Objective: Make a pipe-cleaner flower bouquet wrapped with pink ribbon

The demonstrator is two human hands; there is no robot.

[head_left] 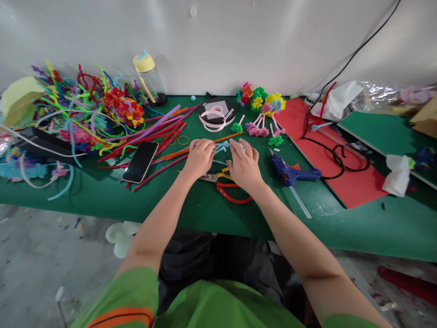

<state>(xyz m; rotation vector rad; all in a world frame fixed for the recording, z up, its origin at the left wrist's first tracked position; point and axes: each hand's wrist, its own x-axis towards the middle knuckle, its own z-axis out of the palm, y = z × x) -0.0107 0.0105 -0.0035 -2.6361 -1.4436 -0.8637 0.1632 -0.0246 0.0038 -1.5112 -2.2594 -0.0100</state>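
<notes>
Both my hands rest over the green table (102,196) near its middle. My left hand (200,157) and my right hand (243,165) have their fingers curled and pinched on a light blue pipe cleaner (221,146) that runs between them. Just below my hands lie red-handled pliers (229,187) with yellow grips. Loose red, purple and orange pipe cleaners (164,132) are fanned out to the left of my left hand.
A black phone (140,161) lies left of my hands. A blue glue gun (290,171) sits at right beside a red sheet (317,155). Pink ribbon spool (216,114), finished pipe-cleaner flowers (261,102), a tangled colourful heap (85,107) and a bottle (150,75) stand behind.
</notes>
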